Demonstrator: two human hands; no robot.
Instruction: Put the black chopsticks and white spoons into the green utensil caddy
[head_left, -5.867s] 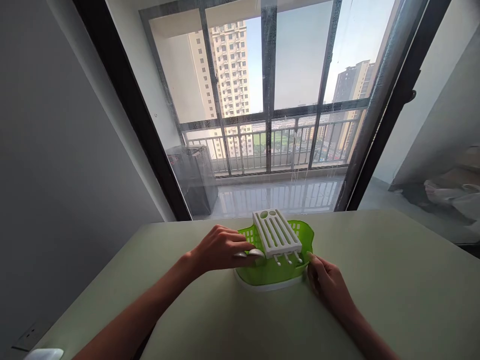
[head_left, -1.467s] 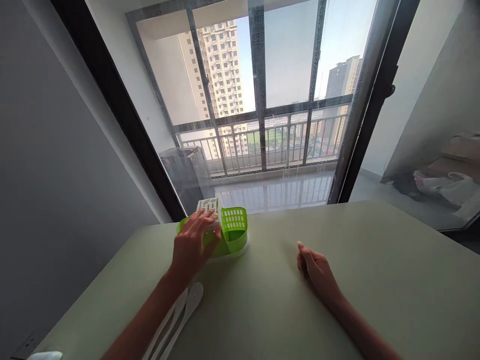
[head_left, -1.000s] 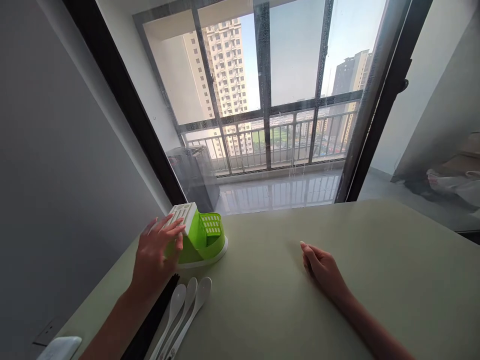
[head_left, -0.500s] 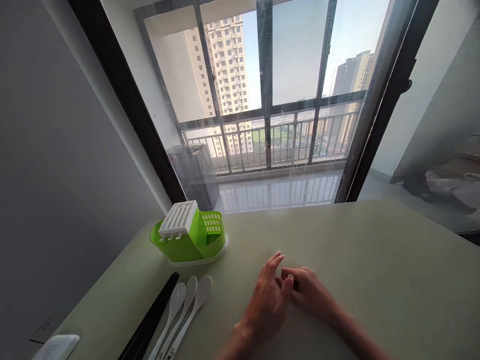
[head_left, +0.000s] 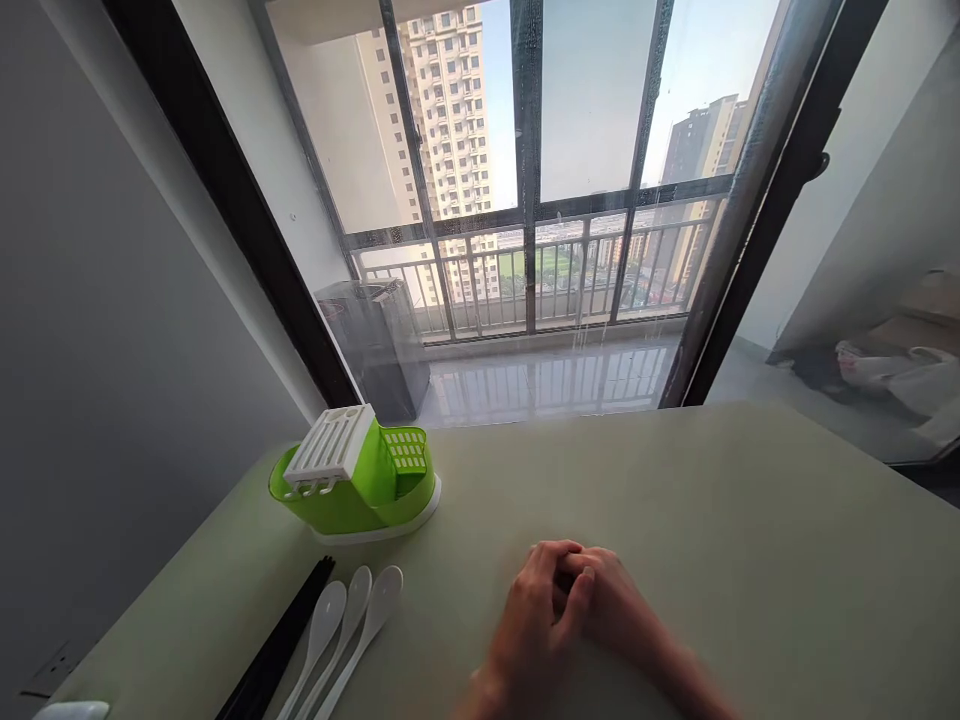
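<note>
On the table in front of me, my left hand [head_left: 541, 608] and my right hand [head_left: 606, 600] are clasped together. The left fingers curl over the fingers of the right, and the left thumb lies across the front. Both hands are closed, with no object visible in them; the right fingertips are mostly hidden. To their left lie three white spoons [head_left: 352, 630], bowls pointing away from me. Alongside the spoons is a bundle of black chopsticks [head_left: 279, 645]. Behind them stands a green utensil caddy [head_left: 382, 490] with a white slotted top and a white base.
The pale table [head_left: 675, 490] reaches to a glass door with a dark frame [head_left: 712, 330]. A grey wall [head_left: 150, 350] borders the left side. Part of a white object [head_left: 73, 711] shows at the bottom left. White bags [head_left: 900, 380] lie beyond the table on the right.
My left fingers, stretched out before, have folded down over my right hand, and the two hands have closed together. The view has shifted slightly; the caddy, spoons and chopsticks appear undisturbed.
</note>
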